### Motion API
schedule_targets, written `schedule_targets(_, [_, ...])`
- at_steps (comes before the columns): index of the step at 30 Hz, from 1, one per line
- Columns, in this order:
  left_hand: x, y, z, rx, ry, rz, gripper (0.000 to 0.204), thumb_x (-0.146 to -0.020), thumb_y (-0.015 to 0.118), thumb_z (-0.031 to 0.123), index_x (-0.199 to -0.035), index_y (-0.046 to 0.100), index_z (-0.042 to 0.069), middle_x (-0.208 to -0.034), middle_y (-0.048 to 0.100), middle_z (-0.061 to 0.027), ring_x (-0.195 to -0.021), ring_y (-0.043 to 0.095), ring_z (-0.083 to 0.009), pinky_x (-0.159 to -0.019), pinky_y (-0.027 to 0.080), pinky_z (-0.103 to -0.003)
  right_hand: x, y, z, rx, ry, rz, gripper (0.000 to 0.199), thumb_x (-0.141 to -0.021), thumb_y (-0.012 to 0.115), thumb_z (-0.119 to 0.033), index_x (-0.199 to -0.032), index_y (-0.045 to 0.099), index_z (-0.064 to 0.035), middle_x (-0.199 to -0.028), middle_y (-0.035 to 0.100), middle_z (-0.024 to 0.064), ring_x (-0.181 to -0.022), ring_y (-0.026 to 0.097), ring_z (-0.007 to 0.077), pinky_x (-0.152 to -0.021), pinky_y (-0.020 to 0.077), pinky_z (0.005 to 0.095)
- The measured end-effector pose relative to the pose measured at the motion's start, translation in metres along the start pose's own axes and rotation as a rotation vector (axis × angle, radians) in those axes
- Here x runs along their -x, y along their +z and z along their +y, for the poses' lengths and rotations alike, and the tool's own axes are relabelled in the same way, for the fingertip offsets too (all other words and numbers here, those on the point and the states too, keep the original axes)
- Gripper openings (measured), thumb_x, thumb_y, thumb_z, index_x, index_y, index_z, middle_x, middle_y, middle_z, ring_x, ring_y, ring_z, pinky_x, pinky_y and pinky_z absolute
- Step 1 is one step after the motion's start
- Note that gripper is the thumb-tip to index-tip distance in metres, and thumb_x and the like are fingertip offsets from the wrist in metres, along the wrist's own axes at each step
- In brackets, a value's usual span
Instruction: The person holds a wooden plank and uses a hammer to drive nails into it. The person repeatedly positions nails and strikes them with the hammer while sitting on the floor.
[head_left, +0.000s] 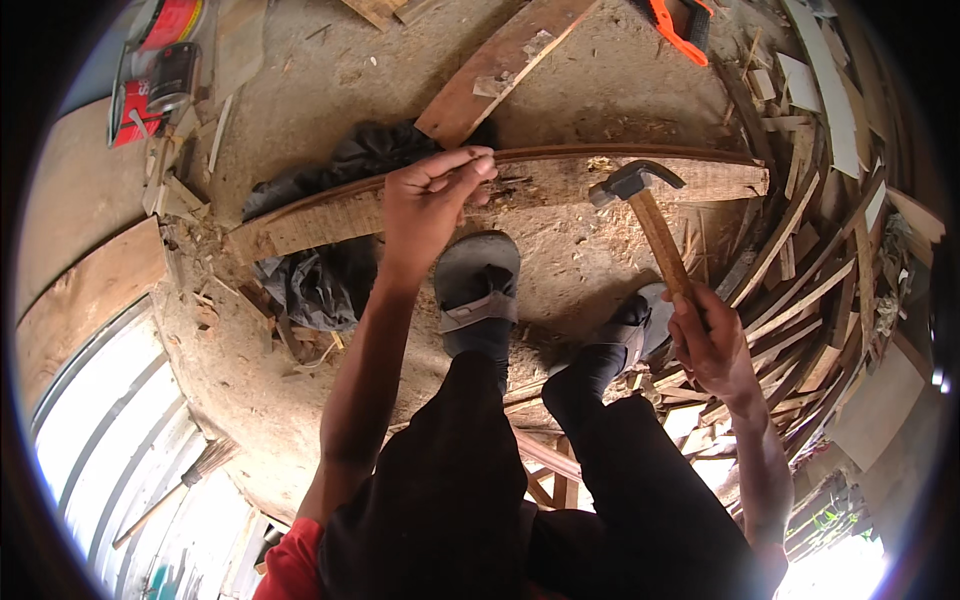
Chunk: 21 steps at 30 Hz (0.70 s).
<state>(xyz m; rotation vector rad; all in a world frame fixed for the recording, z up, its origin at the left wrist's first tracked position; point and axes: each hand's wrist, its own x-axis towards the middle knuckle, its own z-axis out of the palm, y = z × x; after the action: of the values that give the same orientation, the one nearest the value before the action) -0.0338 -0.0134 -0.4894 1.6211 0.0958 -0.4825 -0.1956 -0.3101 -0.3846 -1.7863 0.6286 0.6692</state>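
Note:
My right hand (710, 340) is wrapped around the wooden handle of a claw hammer (660, 238). The dark hammer head is raised and overlaps the right part of a long wooden plank (560, 184) lying across the floor in front of my feet. Over the plank's middle, my left hand (430, 205) has its thumb and fingertips pinched together; whatever sits between them is too small to make out. Crumpled black plastic (320, 285) lies under and beside the plank's left part. A second, reddish-brown board (480, 75) meets the plank from the far side.
Wood strips and offcuts (800, 290) are heaped along the right. An orange-handled tool (682, 38) lies at the far right. Red and black containers (150, 90) stand at far left, above a wooden panel (95, 190). My sandalled feet (478, 285) are close behind the plank. Corrugated sheeting (110, 410) is at lower left.

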Motion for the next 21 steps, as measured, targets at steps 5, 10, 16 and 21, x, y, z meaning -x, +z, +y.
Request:
schedule_targets(5, [-0.006, 0.012, -0.016, -0.222, 0.273, 0.052, 0.021, -0.093, 0.077, 0.013, -0.106, 0.076, -0.003, -0.084, 0.073, -0.0045, -0.066, 0.061, -0.0066, -0.059, 0.048, -0.022, -0.005, -0.002, -0.002, 0.032, -0.031, -0.054, 0.022, -0.106, 0.054, -0.022, -0.106, 0.060, -0.0001, -0.062, 0.049, -0.0008, -0.051, 0.043, 0.0054, -0.047, 0.0353, 0.0276])
schedule_targets(10, [-0.011, 0.015, -0.003, -0.200, -0.027, 0.089, 0.031, -0.091, 0.080, 0.022, -0.107, 0.075, -0.004, -0.073, 0.069, -0.0011, -0.060, 0.056, -0.0039, -0.053, 0.043, -0.022, -0.011, 0.000, -0.012, 0.024, -0.036, -0.087, 0.024, -0.105, 0.056, -0.022, -0.094, 0.057, -0.0004, -0.060, 0.050, 0.0012, -0.052, 0.047, 0.0080, -0.049, 0.0385, 0.0311])
schedule_targets(16, [-0.017, 0.017, -0.009, -0.406, 0.032, 0.113, 0.029, -0.090, 0.081, 0.023, -0.105, 0.077, -0.002, -0.070, 0.068, 0.0002, -0.056, 0.051, -0.0018, -0.049, 0.038, -0.023, -0.021, 0.009, -0.037, 0.042, 0.001, -0.135, 0.028, -0.105, 0.057, -0.025, -0.092, 0.057, -0.0003, -0.060, 0.053, 0.0027, -0.051, 0.049, 0.0084, -0.048, 0.0389, 0.0320])
schedule_targets(21, [-0.016, 0.021, -0.019, -0.330, 0.133, 0.179, 0.026, -0.089, 0.082, 0.019, -0.103, 0.077, -0.003, -0.071, 0.068, 0.0005, -0.060, 0.051, -0.0009, -0.052, 0.038, -0.022, -0.049, 0.007, -0.069, 0.272, -0.197, -0.129, 0.028, -0.106, 0.056, -0.026, -0.116, 0.058, 0.0001, -0.059, 0.053, 0.0056, -0.050, 0.051, 0.0120, -0.049, 0.0404, 0.0341])
